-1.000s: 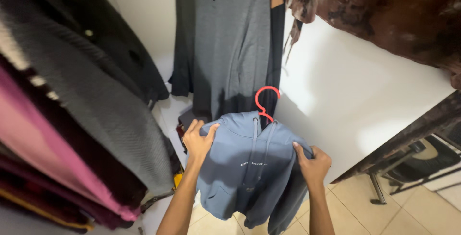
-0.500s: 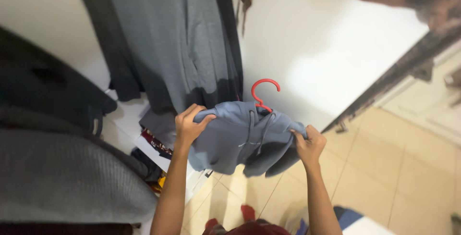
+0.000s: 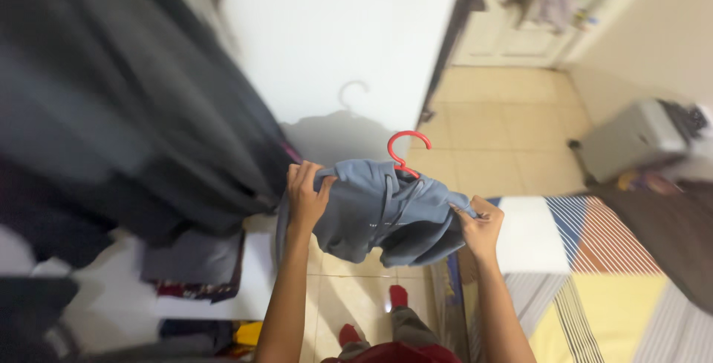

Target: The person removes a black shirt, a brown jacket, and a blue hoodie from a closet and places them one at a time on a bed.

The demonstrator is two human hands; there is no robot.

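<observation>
Both forearms extend forward and upward, elbows low. The left hand (image 3: 307, 198) clenches one shoulder of a blue-grey hoodie (image 3: 382, 213), fingers curled over the soft, matte fleece; the right hand (image 3: 481, 226) pinches the opposite shoulder, thumb on top. The hoodie sags bunched between the two sets of fingers, above the tiled floor (image 3: 349, 300). A thin red plastic hanger (image 3: 405, 149) hooks upward just beyond the fingers, at the collar. Beyond the left fingers hang dark, blurred garments (image 3: 126, 110); beyond the right fingers lies a striped bedsheet (image 3: 594, 274).
</observation>
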